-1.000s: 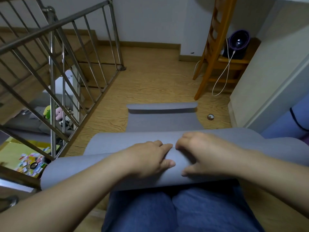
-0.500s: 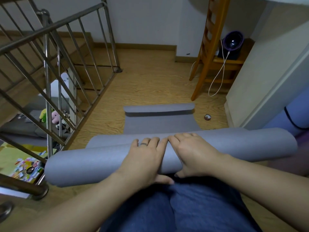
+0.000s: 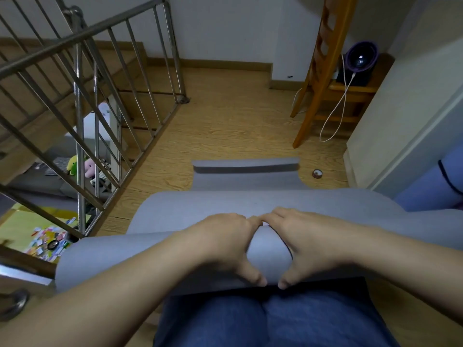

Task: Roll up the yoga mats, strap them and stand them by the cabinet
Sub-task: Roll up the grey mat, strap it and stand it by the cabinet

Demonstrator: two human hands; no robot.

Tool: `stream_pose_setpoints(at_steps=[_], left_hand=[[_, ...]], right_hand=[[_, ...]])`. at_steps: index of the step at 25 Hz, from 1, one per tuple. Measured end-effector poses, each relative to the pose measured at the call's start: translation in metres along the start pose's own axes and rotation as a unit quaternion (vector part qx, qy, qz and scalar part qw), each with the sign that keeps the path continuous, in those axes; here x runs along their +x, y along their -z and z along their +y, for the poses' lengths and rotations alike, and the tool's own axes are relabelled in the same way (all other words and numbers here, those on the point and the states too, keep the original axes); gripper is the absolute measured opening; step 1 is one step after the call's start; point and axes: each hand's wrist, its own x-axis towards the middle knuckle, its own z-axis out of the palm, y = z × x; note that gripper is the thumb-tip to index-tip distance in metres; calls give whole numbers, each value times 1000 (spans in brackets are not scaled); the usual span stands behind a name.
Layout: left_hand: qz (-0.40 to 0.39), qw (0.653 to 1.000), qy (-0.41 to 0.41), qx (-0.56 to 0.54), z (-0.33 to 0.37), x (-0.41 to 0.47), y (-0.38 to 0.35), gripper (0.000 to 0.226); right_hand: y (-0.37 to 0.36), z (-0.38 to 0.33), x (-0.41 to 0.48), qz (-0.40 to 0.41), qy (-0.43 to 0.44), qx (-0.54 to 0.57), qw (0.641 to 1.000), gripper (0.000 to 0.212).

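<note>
From here I see a steel railing (image 3: 80,101) at left, with the clutter below it blurred. The left hand (image 3: 225,242) and right hand (image 3: 314,242) wrap the rolled grey yoga mat (image 3: 105,259) lying across the lap. Their fingertips are hidden behind it, and its right end is cut off. Wooden floor (image 3: 225,121) lies ahead.

We are seeing wooden floor (image 3: 225,126) lying open beyond our mat (image 3: 245,180), metal railing (image 3: 82,101) closing our left, wooden ladder (image 3: 319,78) and white cabinet (image 3: 400,116) crowding our right, tape roll (image 3: 317,173) sitting between.
</note>
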Motion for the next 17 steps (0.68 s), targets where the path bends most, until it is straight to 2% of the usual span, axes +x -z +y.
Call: stream_pose_setpoints(at_steps=[2,5,7,10,12,14,17], left_hand=[[-59,996,12,-66,-8,11,11,80],[-150,979,11,-138,-22,28,20,68],[-154,978,16,-141,-28,34,24,68],[-36,996,40,-72,-28,32,19,88],[40,996,43,68,-17,19,1,103],[74,983,58,155,-8,12,-17,111],[111,984,44,129,-18,19,-14,102]], right_hand=[[-6,-4,-9,60,23,-47,997,93],[-21,-9,-10,80,7,-118,990,106],[-25,-4,2,82,-3,-125,989,109],[-15,11,22,66,-7,-81,995,108],[-6,20,34,39,-4,-52,998,106],[1,23,44,8,3,-26,1000,103],[8,26,55,-25,-6,1,1000,101]])
